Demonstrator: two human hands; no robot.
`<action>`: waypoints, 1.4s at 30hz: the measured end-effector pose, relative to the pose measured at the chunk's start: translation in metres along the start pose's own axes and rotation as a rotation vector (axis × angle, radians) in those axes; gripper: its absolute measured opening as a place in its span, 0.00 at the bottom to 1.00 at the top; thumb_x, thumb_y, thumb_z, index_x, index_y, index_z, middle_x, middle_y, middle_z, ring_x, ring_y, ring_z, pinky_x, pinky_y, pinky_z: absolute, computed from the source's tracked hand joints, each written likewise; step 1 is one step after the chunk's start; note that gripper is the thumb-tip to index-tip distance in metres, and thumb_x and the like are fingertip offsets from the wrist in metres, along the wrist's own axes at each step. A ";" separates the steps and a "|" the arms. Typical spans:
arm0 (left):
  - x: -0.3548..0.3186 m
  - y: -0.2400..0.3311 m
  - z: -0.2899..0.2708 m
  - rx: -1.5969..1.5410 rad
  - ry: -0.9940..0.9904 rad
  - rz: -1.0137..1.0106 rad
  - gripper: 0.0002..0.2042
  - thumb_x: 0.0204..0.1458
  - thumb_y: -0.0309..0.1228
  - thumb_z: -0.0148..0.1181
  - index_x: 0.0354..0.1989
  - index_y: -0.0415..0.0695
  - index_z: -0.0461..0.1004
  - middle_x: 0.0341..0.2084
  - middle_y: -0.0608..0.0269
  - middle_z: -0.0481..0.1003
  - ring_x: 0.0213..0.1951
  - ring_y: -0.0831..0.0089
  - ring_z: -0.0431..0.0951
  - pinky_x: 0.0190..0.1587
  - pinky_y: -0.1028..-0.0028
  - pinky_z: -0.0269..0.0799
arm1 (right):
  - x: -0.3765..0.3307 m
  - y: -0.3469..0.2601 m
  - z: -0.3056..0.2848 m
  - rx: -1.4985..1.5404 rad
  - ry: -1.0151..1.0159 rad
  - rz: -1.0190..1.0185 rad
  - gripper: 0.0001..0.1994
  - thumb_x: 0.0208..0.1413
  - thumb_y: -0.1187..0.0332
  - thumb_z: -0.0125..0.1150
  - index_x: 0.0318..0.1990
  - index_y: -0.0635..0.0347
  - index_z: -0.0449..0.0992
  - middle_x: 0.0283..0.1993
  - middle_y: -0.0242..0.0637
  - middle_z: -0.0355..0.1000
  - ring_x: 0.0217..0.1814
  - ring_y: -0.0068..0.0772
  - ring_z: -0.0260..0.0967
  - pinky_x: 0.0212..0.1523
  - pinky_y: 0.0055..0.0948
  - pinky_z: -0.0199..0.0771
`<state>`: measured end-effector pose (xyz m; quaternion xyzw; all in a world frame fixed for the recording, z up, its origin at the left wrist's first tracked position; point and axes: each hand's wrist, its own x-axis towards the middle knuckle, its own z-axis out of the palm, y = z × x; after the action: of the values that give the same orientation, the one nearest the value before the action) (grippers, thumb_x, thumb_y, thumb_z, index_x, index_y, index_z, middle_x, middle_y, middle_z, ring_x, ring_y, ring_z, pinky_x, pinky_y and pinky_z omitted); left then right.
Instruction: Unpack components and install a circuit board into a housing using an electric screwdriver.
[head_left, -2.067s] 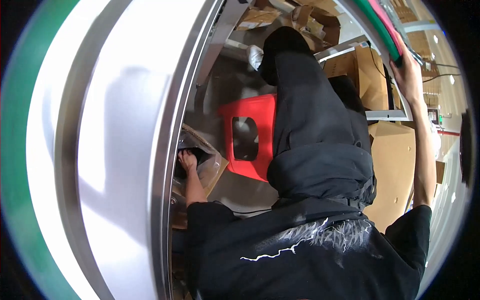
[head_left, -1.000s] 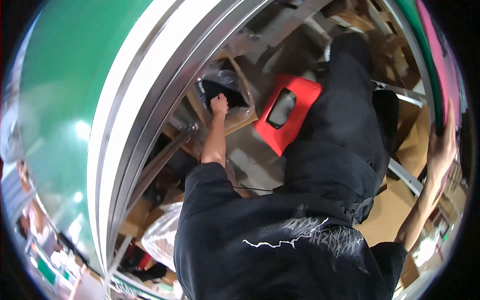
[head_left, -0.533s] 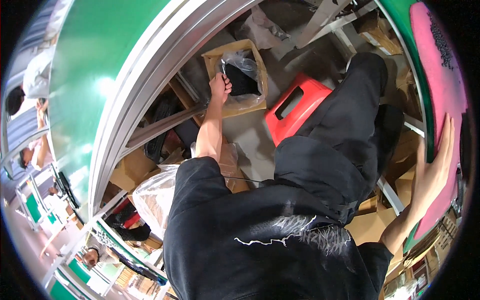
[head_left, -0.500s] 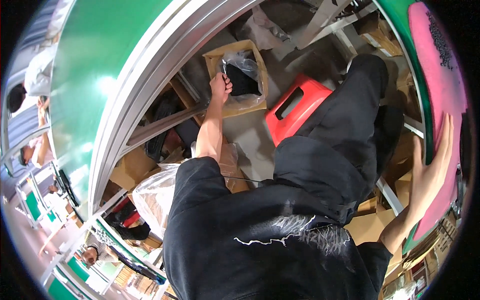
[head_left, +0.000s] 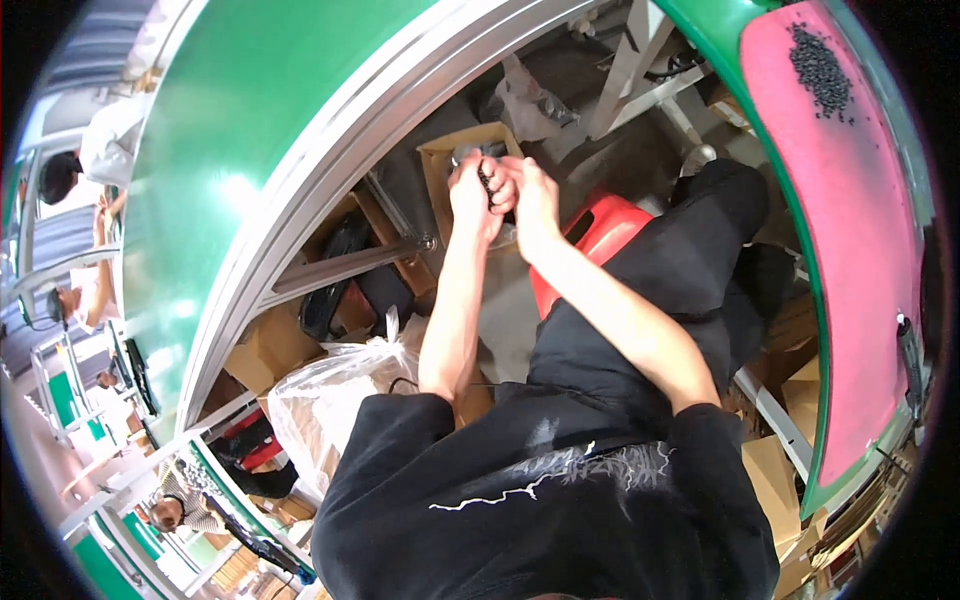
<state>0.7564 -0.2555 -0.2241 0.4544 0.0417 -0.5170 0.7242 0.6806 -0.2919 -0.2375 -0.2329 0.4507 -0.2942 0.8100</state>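
Observation:
My left hand (head_left: 476, 200) is closed, and small black parts (head_left: 487, 184) show between its curled fingers. Against it presses my right hand (head_left: 537, 205), its fingers bent together; what they hold, if anything, is hidden. Both hands are above an open cardboard box (head_left: 437, 170) on the floor, lined with clear plastic and mostly covered by them. On the pink mat (head_left: 855, 290) to the right lies a pile of small black parts (head_left: 822, 75).
A red plastic stool (head_left: 612, 228) stands beside my leg. A green worktable with a metal edge (head_left: 290, 170) curves along the left. Plastic-wrapped goods (head_left: 330, 400) and cardboard boxes (head_left: 265, 345) sit below. Other people work at the far left.
My right hand has left the pink mat and come over to my left hand. My left hand has moved slightly right and down over the box. The view has shifted, showing more of the mat.

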 end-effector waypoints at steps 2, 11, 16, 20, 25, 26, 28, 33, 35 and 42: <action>-0.015 0.002 0.040 0.230 0.078 0.323 0.17 0.58 0.33 0.43 0.16 0.43 0.59 0.11 0.66 0.61 0.14 0.77 0.59 0.16 0.77 0.52 | -0.022 -0.019 0.023 0.031 0.050 -0.009 0.14 0.60 0.64 0.42 0.34 0.62 0.74 0.29 0.30 0.69 0.33 0.22 0.65 0.37 0.21 0.65; -0.064 0.038 0.258 0.626 -0.320 0.787 0.17 0.57 0.27 0.44 0.15 0.35 0.64 0.12 0.65 0.67 0.17 0.81 0.64 0.22 0.77 0.59 | -0.078 -0.221 0.028 0.403 0.053 -0.508 0.14 0.57 0.69 0.40 0.24 0.64 0.70 0.27 0.31 0.66 0.31 0.21 0.60 0.35 0.25 0.61; -0.041 0.008 0.379 0.454 -0.717 0.784 0.18 0.56 0.29 0.46 0.15 0.34 0.68 0.12 0.66 0.68 0.17 0.82 0.65 0.21 0.78 0.60 | -0.083 -0.335 -0.011 0.412 0.209 -0.749 0.14 0.54 0.67 0.41 0.27 0.66 0.72 0.30 0.35 0.69 0.34 0.26 0.64 0.37 0.27 0.64; -0.008 -0.030 0.426 0.432 -0.811 0.717 0.18 0.58 0.31 0.46 0.16 0.37 0.66 0.12 0.66 0.67 0.15 0.81 0.65 0.19 0.79 0.60 | -0.053 -0.383 -0.071 0.117 0.303 -0.868 0.16 0.56 0.67 0.39 0.32 0.69 0.74 0.31 0.39 0.71 0.33 0.28 0.66 0.36 0.28 0.66; 0.024 -0.041 0.433 0.537 -0.814 0.603 0.17 0.58 0.30 0.44 0.17 0.38 0.66 0.12 0.65 0.66 0.14 0.79 0.66 0.17 0.79 0.60 | -0.035 -0.394 -0.105 -0.001 0.278 -0.892 0.17 0.58 0.69 0.37 0.34 0.71 0.74 0.32 0.43 0.73 0.30 0.30 0.70 0.34 0.27 0.70; 0.024 -0.043 0.431 0.519 -0.796 0.593 0.17 0.58 0.30 0.44 0.17 0.38 0.66 0.12 0.65 0.67 0.15 0.79 0.67 0.18 0.79 0.61 | -0.034 -0.393 -0.110 0.019 0.271 -0.935 0.17 0.58 0.69 0.36 0.35 0.73 0.73 0.33 0.45 0.74 0.31 0.32 0.71 0.35 0.27 0.71; 0.027 -0.045 0.432 0.506 -0.769 0.580 0.16 0.58 0.29 0.43 0.17 0.37 0.66 0.13 0.64 0.67 0.16 0.79 0.67 0.20 0.78 0.63 | -0.032 -0.394 -0.121 0.002 0.261 -1.010 0.17 0.58 0.71 0.35 0.36 0.75 0.72 0.35 0.49 0.74 0.36 0.37 0.74 0.39 0.29 0.74; 0.029 -0.048 0.433 0.610 -0.961 0.628 0.13 0.54 0.26 0.44 0.19 0.35 0.68 0.16 0.62 0.70 0.19 0.76 0.71 0.26 0.77 0.67 | -0.036 -0.401 -0.132 -0.020 0.262 -1.047 0.17 0.58 0.71 0.35 0.37 0.74 0.72 0.38 0.49 0.73 0.41 0.37 0.73 0.45 0.29 0.71; 0.025 -0.047 0.431 0.625 -0.939 0.580 0.11 0.52 0.24 0.45 0.21 0.33 0.71 0.18 0.61 0.73 0.23 0.75 0.73 0.29 0.78 0.69 | -0.044 -0.403 -0.135 -0.023 0.268 -1.053 0.17 0.59 0.70 0.34 0.38 0.73 0.71 0.39 0.49 0.73 0.42 0.37 0.73 0.45 0.29 0.71; 0.021 -0.040 0.428 0.679 -1.090 0.676 0.10 0.51 0.24 0.47 0.28 0.33 0.76 0.27 0.58 0.78 0.32 0.75 0.76 0.40 0.77 0.70 | -0.080 -0.407 -0.139 -0.075 0.252 -1.054 0.17 0.62 0.68 0.33 0.41 0.72 0.70 0.41 0.49 0.72 0.46 0.38 0.71 0.51 0.31 0.69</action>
<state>0.5589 -0.5729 -0.0101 0.3202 -0.6309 -0.4021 0.5813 0.4178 -0.5448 0.0035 -0.4193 0.3765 -0.6699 0.4834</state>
